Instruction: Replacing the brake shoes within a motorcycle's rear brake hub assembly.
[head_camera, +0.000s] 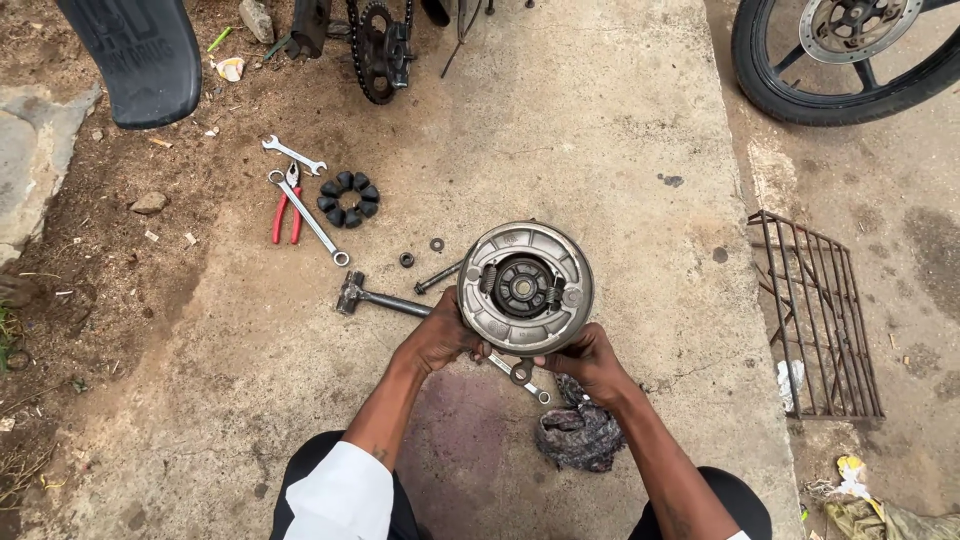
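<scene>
A round metal brake drum plate (525, 288) with brake shoes and a dark hub hole faces up at me. My left hand (440, 338) grips its lower left rim. My right hand (590, 358) holds its lower right rim and the small lever arm under it. Both hands lift the plate above a concrete slab. A spanner (518, 377) lies on the slab just below the plate, between my hands. A grey rag (580, 435) lies by my right forearm.
A hammer (380, 298), a bolt (437, 277), two small nuts (421, 252), spanners (305, 213), red pliers (287, 212) and a ring of black rubber blocks (348, 198) lie to the left. A chain sprocket (380, 45), a tyre (840, 60) and a wire rack (815, 315) surround the slab.
</scene>
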